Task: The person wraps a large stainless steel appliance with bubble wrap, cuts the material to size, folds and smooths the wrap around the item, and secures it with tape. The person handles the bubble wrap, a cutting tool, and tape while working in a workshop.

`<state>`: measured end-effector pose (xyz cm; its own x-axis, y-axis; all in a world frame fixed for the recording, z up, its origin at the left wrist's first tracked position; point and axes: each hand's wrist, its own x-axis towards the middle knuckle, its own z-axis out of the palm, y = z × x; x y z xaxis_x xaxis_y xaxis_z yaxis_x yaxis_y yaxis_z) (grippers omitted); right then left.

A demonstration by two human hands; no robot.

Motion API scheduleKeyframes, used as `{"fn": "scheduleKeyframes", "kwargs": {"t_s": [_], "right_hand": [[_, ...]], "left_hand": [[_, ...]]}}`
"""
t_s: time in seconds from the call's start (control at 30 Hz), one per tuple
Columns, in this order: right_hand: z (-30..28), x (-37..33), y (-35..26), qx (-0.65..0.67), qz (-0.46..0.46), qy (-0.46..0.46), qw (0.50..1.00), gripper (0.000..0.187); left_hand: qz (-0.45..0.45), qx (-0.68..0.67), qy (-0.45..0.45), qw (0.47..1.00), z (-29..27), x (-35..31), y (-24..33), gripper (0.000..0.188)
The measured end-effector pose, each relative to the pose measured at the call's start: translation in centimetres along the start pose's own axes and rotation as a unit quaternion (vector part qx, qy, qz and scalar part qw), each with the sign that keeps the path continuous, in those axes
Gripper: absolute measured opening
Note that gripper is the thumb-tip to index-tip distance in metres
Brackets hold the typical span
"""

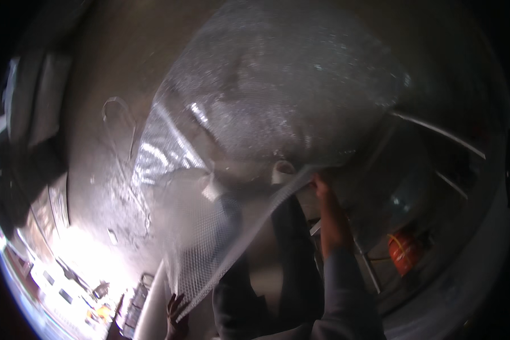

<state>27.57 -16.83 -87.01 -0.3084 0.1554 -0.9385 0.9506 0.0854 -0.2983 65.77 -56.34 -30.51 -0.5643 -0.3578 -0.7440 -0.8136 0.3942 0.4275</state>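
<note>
In the head view, the right hand [318, 185] pinches one edge of the clear bubble wrap [283, 96], and the left hand [177, 314], near and to the left, seems to grip its corner. The big sheet lies on the far floor [93, 181] and rises between both hands. It could rip if a white shoe [282, 173] stepped on it during a hard pull.

Dim, hazy; 1 blown-out glare lower left; glints on plastic sheet [260, 113]; edges bowed.
</note>
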Motion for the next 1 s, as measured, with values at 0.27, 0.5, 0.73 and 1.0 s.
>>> {"fn": "scheduleKeyframes", "kwargs": {"t_s": [0.27,0.5,0.73,1.0], "right_hand": [[1.9,-5.5,-12.6,0.156,-0.12,-0.023,0.98,0.024],[22.3,-19.8,-24.8,-0.035,-0.288,-0.019,0.957,0.041],[41.4,-21.3,-26.7,-0.16,-0.344,-0.097,0.92,0.054],[55.7,-21.6,-27.9,-0.376,-0.293,-0.208,0.854,0.071]], "left_hand": [[-0.135,-0.058,0.023,0.989,0.8,1.0,-4.6,0.025],[-0.177,-0.109,0.009,0.978,3.0,3.4,-15.8,0.03],[-0.233,-0.49,0.219,0.811,7.2,10.6,-24.0,0.053],[-0.335,-0.57,0.358,0.659,9.0,23.2,-31.0,0.043]]}}
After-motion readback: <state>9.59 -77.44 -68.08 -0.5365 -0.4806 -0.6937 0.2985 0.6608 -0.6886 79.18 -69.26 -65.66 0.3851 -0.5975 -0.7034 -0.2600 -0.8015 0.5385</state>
